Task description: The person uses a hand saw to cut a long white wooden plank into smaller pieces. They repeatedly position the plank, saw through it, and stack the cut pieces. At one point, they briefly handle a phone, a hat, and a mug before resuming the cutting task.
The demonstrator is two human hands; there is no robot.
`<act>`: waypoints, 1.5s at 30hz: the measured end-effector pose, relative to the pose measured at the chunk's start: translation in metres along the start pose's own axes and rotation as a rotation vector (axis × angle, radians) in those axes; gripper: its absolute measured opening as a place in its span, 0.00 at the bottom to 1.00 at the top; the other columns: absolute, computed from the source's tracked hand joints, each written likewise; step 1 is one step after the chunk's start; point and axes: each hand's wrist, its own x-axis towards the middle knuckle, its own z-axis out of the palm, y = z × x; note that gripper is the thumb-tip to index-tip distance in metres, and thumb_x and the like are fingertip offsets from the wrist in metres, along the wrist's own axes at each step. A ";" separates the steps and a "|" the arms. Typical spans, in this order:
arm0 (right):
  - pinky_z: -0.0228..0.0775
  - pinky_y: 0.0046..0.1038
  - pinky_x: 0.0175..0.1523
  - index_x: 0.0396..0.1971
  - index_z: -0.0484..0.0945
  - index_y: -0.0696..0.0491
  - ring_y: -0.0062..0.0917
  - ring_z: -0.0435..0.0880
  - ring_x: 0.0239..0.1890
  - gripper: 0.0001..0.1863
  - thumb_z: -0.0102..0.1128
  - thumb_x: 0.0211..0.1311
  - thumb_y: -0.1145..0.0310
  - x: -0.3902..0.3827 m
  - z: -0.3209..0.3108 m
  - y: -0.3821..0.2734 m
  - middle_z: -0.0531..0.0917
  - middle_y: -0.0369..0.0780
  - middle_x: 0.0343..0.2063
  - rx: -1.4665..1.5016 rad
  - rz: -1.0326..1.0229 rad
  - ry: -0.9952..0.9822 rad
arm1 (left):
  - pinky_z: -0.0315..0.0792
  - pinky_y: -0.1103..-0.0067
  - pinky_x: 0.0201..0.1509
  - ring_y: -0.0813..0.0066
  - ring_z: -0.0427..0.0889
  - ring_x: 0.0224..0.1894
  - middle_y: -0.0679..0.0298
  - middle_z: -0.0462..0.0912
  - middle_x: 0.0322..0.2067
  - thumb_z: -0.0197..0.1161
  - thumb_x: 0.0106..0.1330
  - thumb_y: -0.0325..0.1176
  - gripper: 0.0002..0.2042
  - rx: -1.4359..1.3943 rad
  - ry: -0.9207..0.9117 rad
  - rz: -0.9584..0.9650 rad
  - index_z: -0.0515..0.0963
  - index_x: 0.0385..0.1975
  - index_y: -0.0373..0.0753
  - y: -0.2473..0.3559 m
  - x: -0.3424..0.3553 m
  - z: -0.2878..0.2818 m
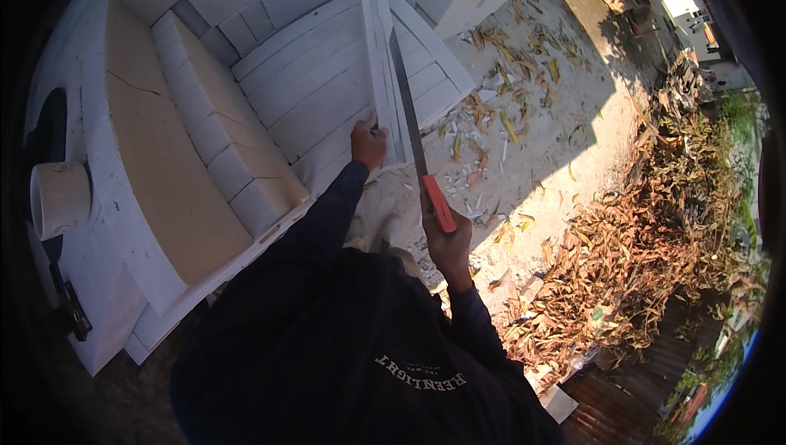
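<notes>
Gripping saw (413, 130) (teeth indistinct), left hand (368, 144) steadying block (382, 60)

dark navy long-sleeved top with white chest lettering.

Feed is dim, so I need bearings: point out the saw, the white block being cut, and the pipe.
saw (407, 101), head view, middle of the blade
white block (378, 60), head view, its top edge
pipe (61, 197), head view, open white end

Long hand saw (407, 101) with orange handle, blade laid along upright white board (378, 68) atop stacked planks.
</notes>
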 end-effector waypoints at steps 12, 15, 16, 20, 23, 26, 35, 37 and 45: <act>0.71 0.36 0.32 0.39 0.81 0.64 0.37 0.80 0.22 0.11 0.58 0.60 0.73 0.010 0.008 0.003 0.77 0.52 0.20 -0.035 0.011 -0.030 | 0.74 0.66 0.48 0.52 0.81 0.42 0.47 0.79 0.38 0.70 0.64 0.28 0.27 0.041 -0.003 0.029 0.76 0.64 0.27 0.010 -0.002 -0.006; 0.71 0.37 0.32 0.38 0.82 0.64 0.38 0.80 0.22 0.11 0.59 0.60 0.73 0.025 0.008 0.007 0.77 0.53 0.19 -0.069 0.006 -0.051 | 0.74 0.65 0.47 0.50 0.81 0.40 0.46 0.79 0.36 0.70 0.63 0.28 0.27 0.061 -0.011 0.047 0.77 0.63 0.28 0.017 -0.003 -0.007; 0.71 0.37 0.32 0.38 0.82 0.64 0.39 0.80 0.21 0.11 0.60 0.60 0.72 0.028 0.007 0.012 0.76 0.53 0.19 -0.094 0.017 -0.059 | 0.74 0.65 0.46 0.49 0.81 0.39 0.46 0.79 0.36 0.70 0.62 0.28 0.27 0.060 -0.018 0.048 0.77 0.62 0.29 0.020 -0.003 -0.007; 0.72 0.37 0.32 0.36 0.82 0.63 0.42 0.79 0.21 0.10 0.62 0.59 0.72 0.036 0.005 0.021 0.78 0.52 0.20 -0.066 -0.035 -0.118 | 0.76 0.66 0.46 0.54 0.82 0.38 0.48 0.81 0.36 0.72 0.61 0.30 0.28 0.077 0.023 0.061 0.78 0.62 0.31 0.012 -0.001 -0.008; 0.66 0.32 0.29 0.28 0.78 0.60 0.22 0.71 0.21 0.06 0.63 0.59 0.72 0.030 0.023 0.022 0.73 0.44 0.16 -0.422 -0.249 -0.027 | 0.76 0.65 0.47 0.52 0.83 0.39 0.48 0.82 0.34 0.72 0.61 0.30 0.26 0.108 0.018 0.072 0.79 0.59 0.30 0.018 -0.002 -0.006; 0.67 0.31 0.29 0.27 0.78 0.60 0.20 0.73 0.21 0.06 0.62 0.58 0.72 0.023 0.031 0.016 0.74 0.42 0.17 -0.301 -0.163 -0.031 | 0.75 0.64 0.46 0.49 0.83 0.39 0.46 0.81 0.34 0.71 0.61 0.29 0.24 0.105 0.021 0.075 0.80 0.58 0.29 0.017 0.000 -0.007; 0.67 0.36 0.31 0.25 0.75 0.64 0.30 0.72 0.20 0.09 0.61 0.57 0.72 0.048 0.014 0.020 0.75 0.47 0.17 0.022 0.039 -0.016 | 0.75 0.65 0.48 0.49 0.82 0.41 0.45 0.81 0.36 0.68 0.62 0.27 0.26 0.040 0.004 0.034 0.77 0.61 0.27 0.021 -0.002 -0.006; 0.67 0.36 0.31 0.25 0.75 0.64 0.29 0.72 0.20 0.09 0.61 0.57 0.72 0.050 0.024 0.011 0.74 0.47 0.17 0.026 -0.006 -0.001 | 0.75 0.65 0.48 0.50 0.82 0.41 0.45 0.81 0.36 0.68 0.63 0.27 0.26 -0.032 0.062 0.050 0.77 0.62 0.26 0.007 -0.001 -0.006; 0.68 0.37 0.32 0.27 0.76 0.63 0.31 0.74 0.21 0.07 0.61 0.55 0.74 0.057 0.018 0.034 0.75 0.48 0.18 -0.007 -0.030 -0.089 | 0.75 0.64 0.46 0.48 0.82 0.39 0.44 0.81 0.34 0.69 0.61 0.27 0.26 0.081 0.037 0.071 0.78 0.61 0.27 0.019 -0.003 -0.005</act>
